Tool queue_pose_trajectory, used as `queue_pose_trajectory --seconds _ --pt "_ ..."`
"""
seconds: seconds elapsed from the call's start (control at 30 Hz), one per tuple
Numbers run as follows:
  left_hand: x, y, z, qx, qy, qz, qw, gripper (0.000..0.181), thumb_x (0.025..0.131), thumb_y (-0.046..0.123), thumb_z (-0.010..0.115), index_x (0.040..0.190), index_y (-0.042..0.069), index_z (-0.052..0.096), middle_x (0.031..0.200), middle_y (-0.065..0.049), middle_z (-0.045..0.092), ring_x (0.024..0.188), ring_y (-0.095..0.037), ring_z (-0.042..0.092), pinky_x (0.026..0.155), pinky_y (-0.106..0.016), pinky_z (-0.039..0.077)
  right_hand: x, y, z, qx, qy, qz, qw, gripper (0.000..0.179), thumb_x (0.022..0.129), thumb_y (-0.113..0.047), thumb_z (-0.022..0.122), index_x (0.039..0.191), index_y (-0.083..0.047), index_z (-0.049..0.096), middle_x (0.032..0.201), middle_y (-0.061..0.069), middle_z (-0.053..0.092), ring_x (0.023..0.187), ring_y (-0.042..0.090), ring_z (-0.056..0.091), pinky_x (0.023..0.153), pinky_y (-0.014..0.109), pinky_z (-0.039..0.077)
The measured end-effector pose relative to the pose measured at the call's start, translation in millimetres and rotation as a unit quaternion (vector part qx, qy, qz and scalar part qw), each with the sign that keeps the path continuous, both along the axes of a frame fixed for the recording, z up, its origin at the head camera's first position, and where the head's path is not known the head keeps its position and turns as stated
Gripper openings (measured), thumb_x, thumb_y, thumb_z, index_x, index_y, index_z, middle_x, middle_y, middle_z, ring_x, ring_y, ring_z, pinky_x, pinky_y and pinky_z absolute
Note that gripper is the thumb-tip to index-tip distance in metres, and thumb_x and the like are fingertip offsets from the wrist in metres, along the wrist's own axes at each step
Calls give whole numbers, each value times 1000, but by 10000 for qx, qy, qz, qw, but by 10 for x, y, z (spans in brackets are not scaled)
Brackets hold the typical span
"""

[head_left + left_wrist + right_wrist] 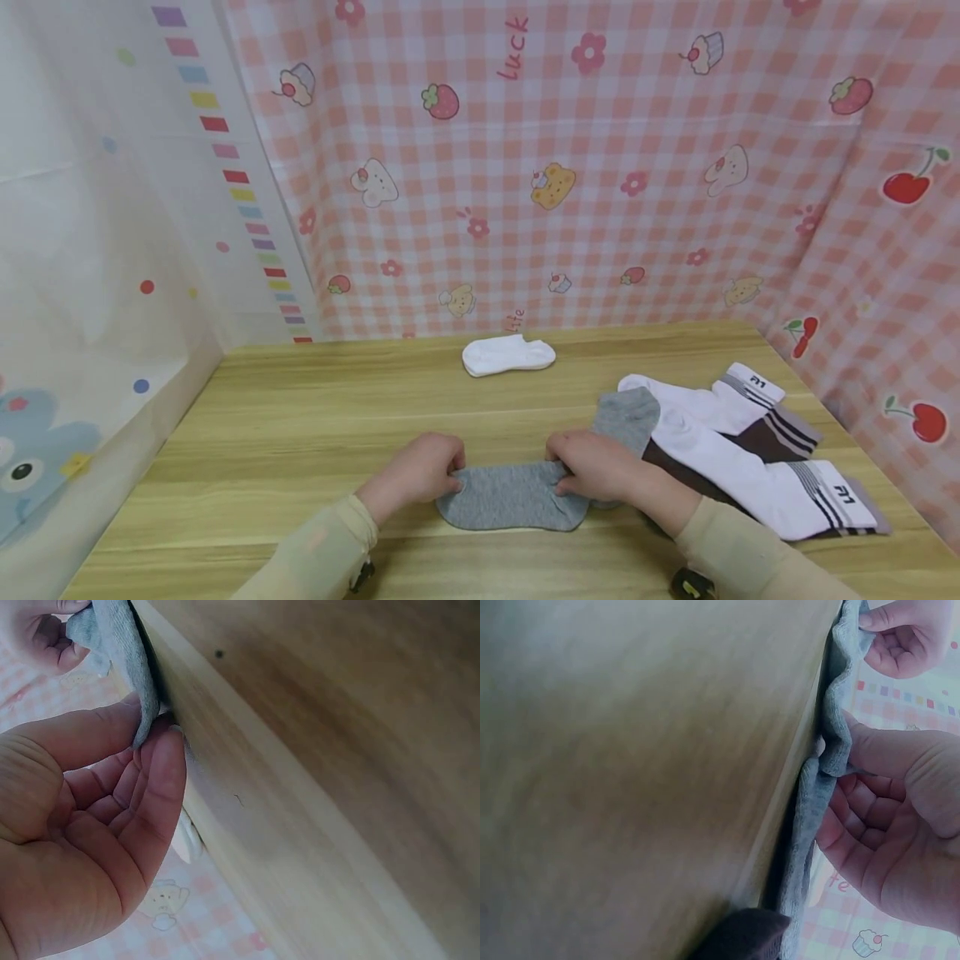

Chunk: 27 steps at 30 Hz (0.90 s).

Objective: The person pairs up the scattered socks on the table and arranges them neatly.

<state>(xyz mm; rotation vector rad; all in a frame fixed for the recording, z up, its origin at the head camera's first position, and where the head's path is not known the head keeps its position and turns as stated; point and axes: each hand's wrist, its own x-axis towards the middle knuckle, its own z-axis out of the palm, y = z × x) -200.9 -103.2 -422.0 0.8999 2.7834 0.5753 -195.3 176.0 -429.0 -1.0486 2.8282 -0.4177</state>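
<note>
A short grey sock lies flat, stretched sideways near the front middle of the wooden table. My left hand pinches its left end; in the left wrist view the thumb and fingers of that hand meet at the fabric's edge. With thumb and fingers my right hand pinches the upper right part, where the cloth puckers. Seen from the right wrist, the sock forms a wavy edge beside the right hand. A second grey sock extends behind the right hand, partly covered by it.
To the right, white striped socks overlap dark brown ones. A white low-cut sock lies at the table's back edge. Pink checked cloth hangs behind the table, and a white dotted cloth on the left.
</note>
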Motion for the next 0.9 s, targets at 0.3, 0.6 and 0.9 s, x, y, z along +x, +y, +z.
queue_pose_trajectory --seconds 0.3,0.6,0.9 --pt "-3 -2 -28 -4 79 -58 10000 21 77 4 82 77 7 61 70 3 56 65 -13 51 62 -31 47 9 -4 11 37 51 101 9999 25 79 -14 83 94 -10 63 82 -7 57 73 9 51 67 34 46" --pt "3 -21 -32 132 134 -114 9998 17 78 1 80 74 7 64 70 3 58 65 -13 51 62 -33 47 14 13 23 27 180 249 9995 23 81 -15 82 91 -11 62 79 -8 53 71 9 47 66 33 44" --pt "2 -32 -20 318 107 19 9994 20 80 0 76 73 9 60 68 2 56 65 -13 50 60 -33 46 -1 49 22 -283 -70 224 9993 14 86 -13 77 88 -14 62 78 -12 52 68 6 45 62 29 41"
